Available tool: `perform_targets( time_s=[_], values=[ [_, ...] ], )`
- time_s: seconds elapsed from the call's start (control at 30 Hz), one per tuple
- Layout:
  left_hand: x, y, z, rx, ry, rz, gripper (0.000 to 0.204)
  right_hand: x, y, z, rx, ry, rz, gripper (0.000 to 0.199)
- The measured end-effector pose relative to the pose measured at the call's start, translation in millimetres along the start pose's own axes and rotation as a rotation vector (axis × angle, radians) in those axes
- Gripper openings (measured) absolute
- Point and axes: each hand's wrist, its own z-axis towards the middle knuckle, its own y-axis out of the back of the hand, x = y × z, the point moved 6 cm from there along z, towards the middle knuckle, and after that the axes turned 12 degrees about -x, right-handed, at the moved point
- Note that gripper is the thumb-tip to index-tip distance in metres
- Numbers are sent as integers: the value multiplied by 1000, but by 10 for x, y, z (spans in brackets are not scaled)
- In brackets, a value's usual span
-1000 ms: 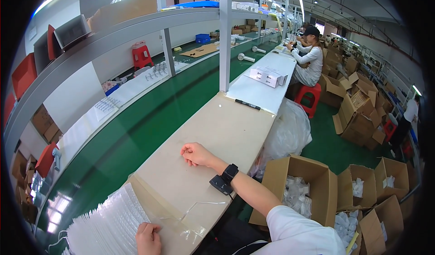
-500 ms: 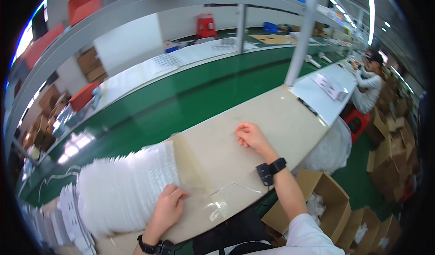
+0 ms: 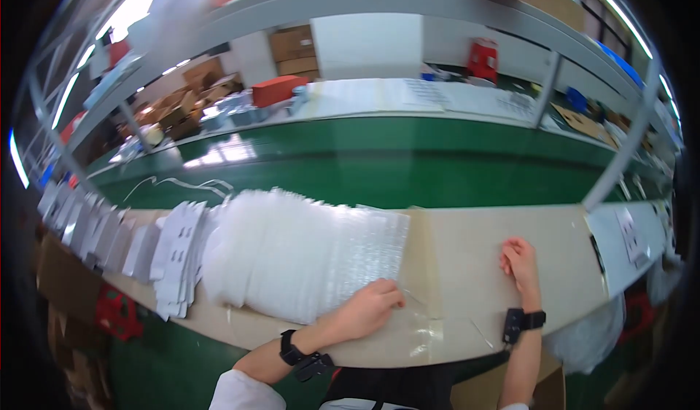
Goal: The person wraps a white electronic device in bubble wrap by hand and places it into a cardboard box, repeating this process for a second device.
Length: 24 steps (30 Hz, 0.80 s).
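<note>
Left hand (image 3: 372, 306) reaches forward and to the right from the lower edge, palm down, fingers loosely curled, fingertips pointing right; black band on the wrist, white sleeve at the elbow. Right hand (image 3: 519, 259) lies further right, well apart from the left, loosely closed, knuckles up, forearm straight, black wrist band.

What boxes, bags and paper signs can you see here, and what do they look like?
Clear bubble bags: big fanned pile on the bench, under the left hand.
Flat white cards: overlapping stack left of the bags.
Brown cardboard boxes: stacked behind the green belt.
Red box: low, rectangular, below those boxes.
White printed sheet: on the bench far right, beyond the right hand.
</note>
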Motion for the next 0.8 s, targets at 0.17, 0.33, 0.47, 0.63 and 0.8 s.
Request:
perform_targets(
  time_s=[0.17, 0.33, 0.47, 0.63, 0.8],
  values=[
    [-6, 160, -269, 42, -5, -18, 24, 136, -199, -276, 21, -20, -11, 8],
    [-41, 223, -391, 25, -34, -4, 22, 118, -286, -363, 44, -11, 14, 8],
    [-79, 250, -422, 36, -8, -27, 21, 113, -266, -418, 30, 8, -5, 8],
    [-73, 262, -484, 14, -14, -24, 20, 108, -290, -463, 26, 28, 5, 8],
    [-93, 300, -529, 26, -13, -10, 20, 158, -343, -534, 36, 29, 11, 8]
  ],
)
